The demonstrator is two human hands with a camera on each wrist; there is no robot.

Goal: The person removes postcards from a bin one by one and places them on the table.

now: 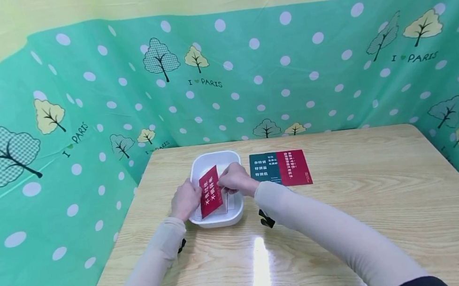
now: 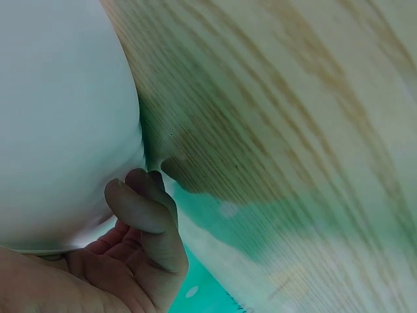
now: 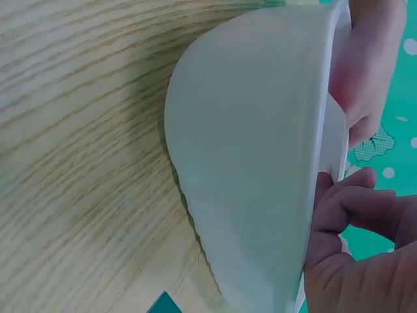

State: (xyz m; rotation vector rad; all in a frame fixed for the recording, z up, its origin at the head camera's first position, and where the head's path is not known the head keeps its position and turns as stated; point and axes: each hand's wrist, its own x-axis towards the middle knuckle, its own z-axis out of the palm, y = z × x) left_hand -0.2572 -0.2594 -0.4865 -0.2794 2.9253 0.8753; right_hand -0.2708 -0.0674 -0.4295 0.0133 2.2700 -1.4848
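Observation:
A red card point(image 1: 210, 192) with white writing stands tilted inside a white plastic basin point(image 1: 237, 215). My right hand point(image 1: 235, 179) reaches over the basin's right rim and pinches the card's right edge. In the right wrist view, the thumb and fingers of the right hand point(image 3: 365, 228) meet at the card's pale back point(image 3: 335, 140). At the basin's left rim is my left hand point(image 1: 186, 200), its thumb side over the rim close to the card. Its fingers curl against the outer wall in the left wrist view, where the left hand point(image 2: 140, 254) shows from below.
To the right of the basin, dark green cards point(image 1: 264, 169) and a red card point(image 1: 295, 168) lie in an overlapping row on the wooden table point(image 1: 347, 205). Other pale paper lies in the basin under the tilted card. A green dotted cloth point(image 1: 309, 58) walls the table's back and sides.

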